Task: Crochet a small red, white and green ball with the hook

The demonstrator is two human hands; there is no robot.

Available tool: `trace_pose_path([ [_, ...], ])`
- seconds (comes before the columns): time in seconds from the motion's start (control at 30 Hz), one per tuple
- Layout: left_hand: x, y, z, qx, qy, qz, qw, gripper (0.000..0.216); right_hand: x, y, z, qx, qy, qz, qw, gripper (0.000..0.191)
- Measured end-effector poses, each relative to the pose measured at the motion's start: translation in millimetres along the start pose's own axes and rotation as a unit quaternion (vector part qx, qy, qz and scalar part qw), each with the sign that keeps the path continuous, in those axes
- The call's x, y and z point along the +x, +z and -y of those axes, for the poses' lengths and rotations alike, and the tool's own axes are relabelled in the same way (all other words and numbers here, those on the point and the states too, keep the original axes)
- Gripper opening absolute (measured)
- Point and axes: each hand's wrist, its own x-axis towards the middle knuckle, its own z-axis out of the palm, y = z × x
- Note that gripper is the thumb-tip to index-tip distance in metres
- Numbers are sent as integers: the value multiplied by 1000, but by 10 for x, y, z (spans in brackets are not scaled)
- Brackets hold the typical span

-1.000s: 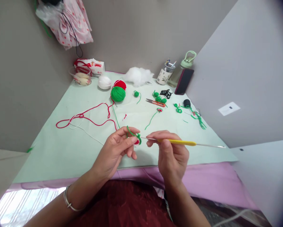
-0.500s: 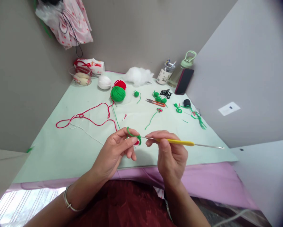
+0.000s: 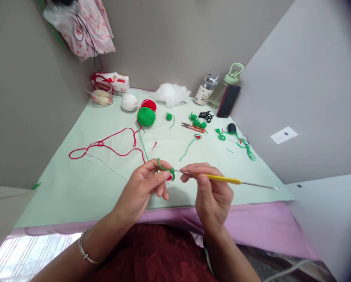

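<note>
Above the near edge of the desk (image 3: 105, 205), about midway between its near corners, a small crocheted piece (image 3: 170, 178) in green, red and white is held at the fingertips of the left hand (image 3: 140, 188). From the right hand (image 3: 214, 197), the piece lies directly to the left, just beyond the fingers. The space between is bridged by a double-ended crochet hook (image 3: 224, 179), its long axis laid nearly parallel to the near edge, with its free end slanted slightly toward the near right corner. The left tip is met by the piece's upper right side; whether it is passed through a stitch cannot be told.

The left grip is narrow, the piece being pinched between thumb and fingers, and green yarn (image 3: 158, 161) is looped by the index finger. By the right grip, the yellow handle is closely held between thumb and fingers, pen-fashion.
</note>
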Motion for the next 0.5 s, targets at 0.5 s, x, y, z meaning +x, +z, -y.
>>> trace_pose_path([
  [0.5,-11,7,56,10,8,14,1000,38,-41,49,-83,-39,-72,23,996,25],
])
